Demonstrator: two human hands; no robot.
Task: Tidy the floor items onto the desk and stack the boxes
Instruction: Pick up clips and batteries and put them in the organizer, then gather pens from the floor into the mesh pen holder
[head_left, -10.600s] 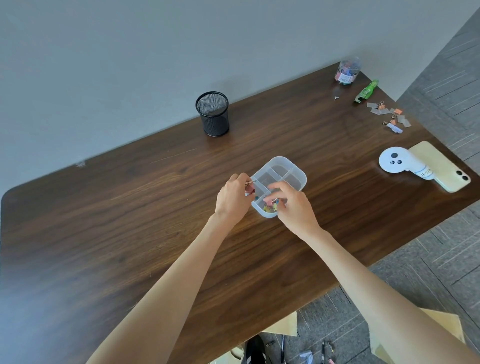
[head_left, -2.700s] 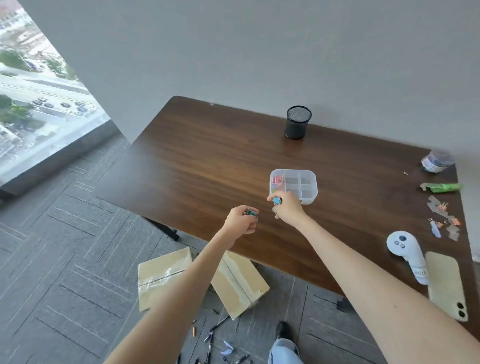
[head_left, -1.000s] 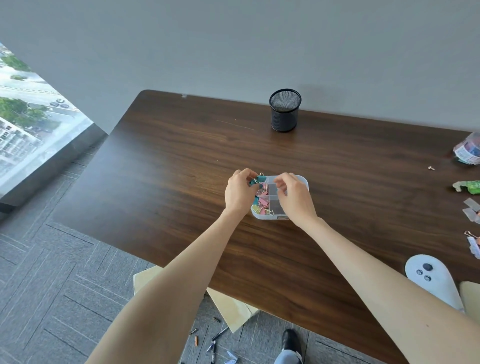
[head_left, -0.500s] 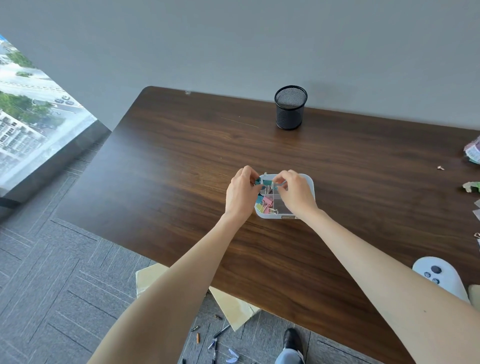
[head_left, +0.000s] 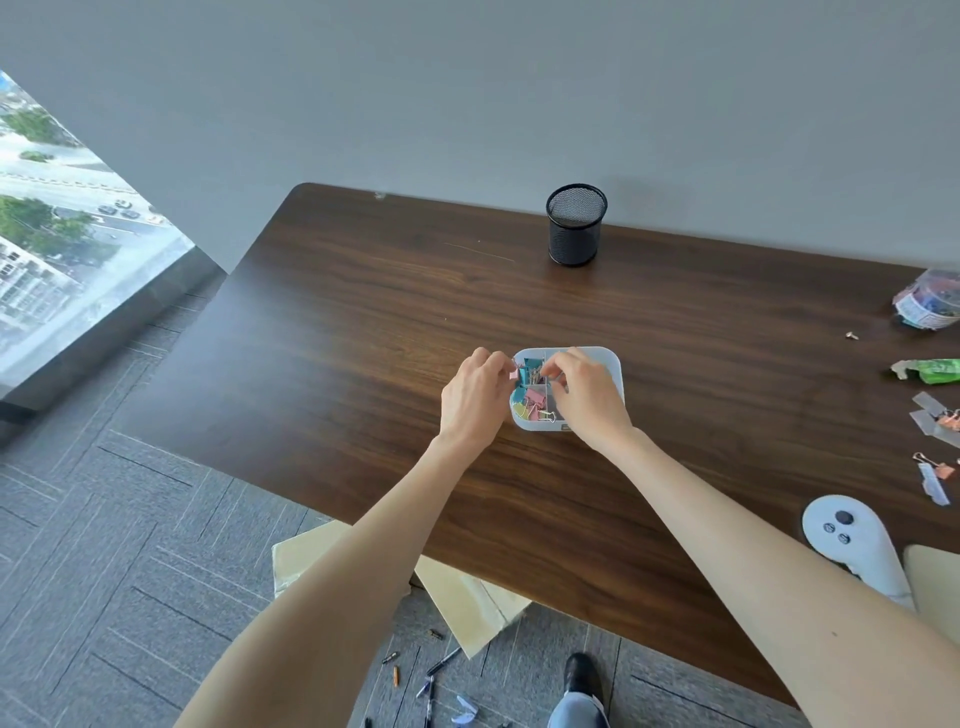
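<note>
Your left hand (head_left: 475, 397) pinched pink clip (head_left: 514, 375) at 9 o'clock of box (head_left: 614, 361) — right hand (head_left: 589, 400) curled, hold unclear. Clip looked light, springy — pinch body.

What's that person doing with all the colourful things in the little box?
A person stands at the desk, sorting binder clips into a small clear box with compartments. The left hand pinches a pink clip at the box's left edge. The right hand has its fingertips down among the clips, but I can't tell whether it holds one. Pens and cardboard boxes lie on the floor.
</note>
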